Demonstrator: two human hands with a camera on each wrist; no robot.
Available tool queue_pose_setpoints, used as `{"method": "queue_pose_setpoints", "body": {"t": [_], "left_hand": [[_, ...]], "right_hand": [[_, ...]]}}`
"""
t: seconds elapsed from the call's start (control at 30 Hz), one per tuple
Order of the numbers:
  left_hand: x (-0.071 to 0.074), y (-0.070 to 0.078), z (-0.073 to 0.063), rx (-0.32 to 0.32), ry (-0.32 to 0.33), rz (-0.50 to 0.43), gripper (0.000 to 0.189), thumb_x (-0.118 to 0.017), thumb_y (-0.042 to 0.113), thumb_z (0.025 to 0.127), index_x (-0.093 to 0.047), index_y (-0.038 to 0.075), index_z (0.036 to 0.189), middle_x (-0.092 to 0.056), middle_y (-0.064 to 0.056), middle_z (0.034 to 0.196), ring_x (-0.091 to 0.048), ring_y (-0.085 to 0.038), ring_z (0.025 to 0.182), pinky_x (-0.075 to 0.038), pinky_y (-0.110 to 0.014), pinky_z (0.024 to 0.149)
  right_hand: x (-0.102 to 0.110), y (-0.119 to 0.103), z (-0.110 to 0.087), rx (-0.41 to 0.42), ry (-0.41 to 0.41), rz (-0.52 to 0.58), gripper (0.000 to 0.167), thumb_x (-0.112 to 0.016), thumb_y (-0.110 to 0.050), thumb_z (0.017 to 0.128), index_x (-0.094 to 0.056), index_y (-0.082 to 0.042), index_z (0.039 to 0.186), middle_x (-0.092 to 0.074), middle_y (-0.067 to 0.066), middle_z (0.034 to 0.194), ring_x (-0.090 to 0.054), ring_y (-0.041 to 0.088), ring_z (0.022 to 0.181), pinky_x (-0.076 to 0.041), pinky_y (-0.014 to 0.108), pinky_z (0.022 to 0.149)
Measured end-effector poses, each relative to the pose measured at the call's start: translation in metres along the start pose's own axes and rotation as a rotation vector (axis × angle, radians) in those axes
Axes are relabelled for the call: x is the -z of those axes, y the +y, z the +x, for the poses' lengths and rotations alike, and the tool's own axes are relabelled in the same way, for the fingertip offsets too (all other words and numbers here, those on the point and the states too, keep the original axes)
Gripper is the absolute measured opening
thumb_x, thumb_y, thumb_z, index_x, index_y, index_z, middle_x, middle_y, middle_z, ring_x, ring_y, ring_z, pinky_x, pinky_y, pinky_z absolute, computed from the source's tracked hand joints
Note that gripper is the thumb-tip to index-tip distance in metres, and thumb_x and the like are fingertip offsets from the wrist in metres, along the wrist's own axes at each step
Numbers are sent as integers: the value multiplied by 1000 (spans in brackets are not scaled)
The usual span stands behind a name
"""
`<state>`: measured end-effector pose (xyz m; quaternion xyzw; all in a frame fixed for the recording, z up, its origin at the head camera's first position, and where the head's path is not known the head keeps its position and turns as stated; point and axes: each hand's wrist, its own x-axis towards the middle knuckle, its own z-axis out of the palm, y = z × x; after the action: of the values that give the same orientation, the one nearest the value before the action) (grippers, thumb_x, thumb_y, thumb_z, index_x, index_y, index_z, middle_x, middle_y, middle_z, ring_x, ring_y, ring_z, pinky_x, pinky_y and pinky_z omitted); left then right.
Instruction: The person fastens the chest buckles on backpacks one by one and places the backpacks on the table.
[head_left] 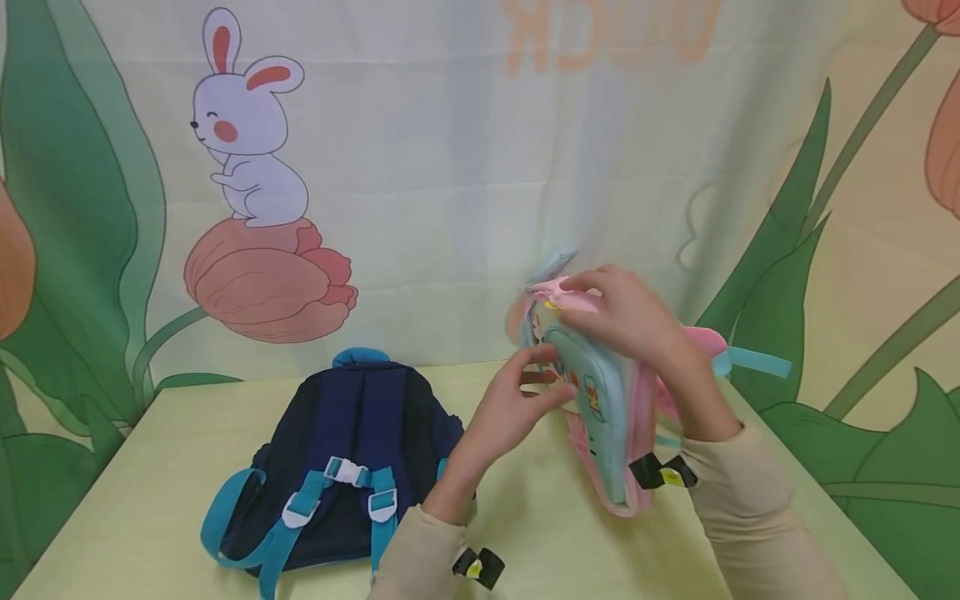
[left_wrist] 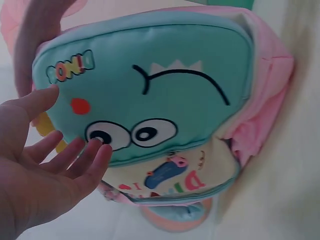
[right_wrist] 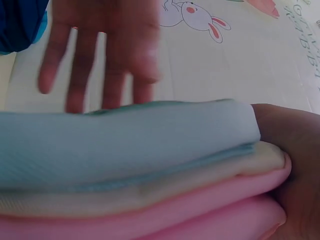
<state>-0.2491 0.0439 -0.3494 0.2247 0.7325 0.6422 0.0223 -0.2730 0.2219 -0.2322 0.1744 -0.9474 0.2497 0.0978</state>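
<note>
A child's pink and mint backpack [head_left: 611,442] with a cartoon dinosaur face stands tilted on the right of the table in the head view. My right hand [head_left: 630,321] grips it by its top edge, fingers curled over the pink fabric. In front of the mint panel [left_wrist: 190,105], my left hand [left_wrist: 45,175] is held with its fingers spread and slightly bent, holding nothing. Whether its fingertips touch the panel I cannot tell. From the right wrist, the pack's side [right_wrist: 130,145] fills the lower part, with the left hand [right_wrist: 110,55] beyond it.
A navy backpack [head_left: 375,433] with turquoise straps and white buckles lies on the left of the pale yellow table [head_left: 525,542], straps facing up. Behind hangs a curtain [head_left: 435,183] printed with a rabbit and tulips. A turquoise strap [head_left: 757,362] sticks out behind the pink pack.
</note>
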Motion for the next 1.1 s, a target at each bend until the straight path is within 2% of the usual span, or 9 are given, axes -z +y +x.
{"method": "queue_pose_setpoints", "body": {"t": [0.2,0.43,0.53,0.63,0.73,0.83,0.97,1.1], "left_hand": [[13,18,-7,-47,36,14,60,-73,30,91,-47,21,144,-49,4,143,-59,-23,121,-51,-37,97],[23,21,-10,-62,54,43,60,-73,32,91,-47,25,144,-46,4,142,-58,-19,122,-51,-37,98],[28,21,-11,-62,53,43,60,-72,31,91,-45,24,145,-45,5,146,-58,-19,123,-50,-38,99],[32,20,-13,-52,60,25,60,-73,30,91,-46,25,144,-47,8,145,-58,-18,122,-50,-38,99],[36,20,-13,-25,59,2,59,-74,30,90,-48,28,142,-49,10,144,-59,-19,121,-52,-38,97],[40,21,-14,0,65,-6,55,-74,32,90,-50,30,140,-50,10,141,-59,-19,120,-53,-39,95],[43,22,-15,23,118,5,50,-73,35,90,-54,29,135,-52,10,138,-59,-17,120,-52,-41,96],[46,20,-13,30,177,0,48,-71,37,92,-52,22,133,-51,6,138,-58,-19,120,-52,-40,96]], "right_hand": [[-7,-13,0,-57,-9,85,47,-60,-39,95,-62,-11,133,-56,14,138,-53,34,122,-47,54,99],[-12,-20,-1,-75,-40,190,43,-62,-39,95,-61,-17,132,-58,7,134,-56,29,110,-53,45,89],[-15,-21,-2,-46,-50,223,42,-62,-38,95,-62,-19,132,-60,5,132,-56,28,112,-52,45,89],[-19,-19,-2,-23,-59,286,40,-62,-39,95,-62,-19,131,-60,3,133,-56,27,117,-50,48,94],[-21,-14,-3,1,-68,361,40,-63,-40,96,-63,-19,130,-60,1,134,-55,26,121,-46,50,99],[-23,-10,-2,42,-66,383,40,-63,-40,96,-63,-19,130,-59,2,136,-53,25,124,-45,53,101],[-27,-6,0,114,-57,369,40,-62,-39,96,-63,-19,131,-58,3,138,-50,26,130,-41,60,105],[-29,-2,0,169,-94,386,40,-63,-38,96,-62,-21,133,-53,1,144,-45,24,135,-40,60,107]]}}
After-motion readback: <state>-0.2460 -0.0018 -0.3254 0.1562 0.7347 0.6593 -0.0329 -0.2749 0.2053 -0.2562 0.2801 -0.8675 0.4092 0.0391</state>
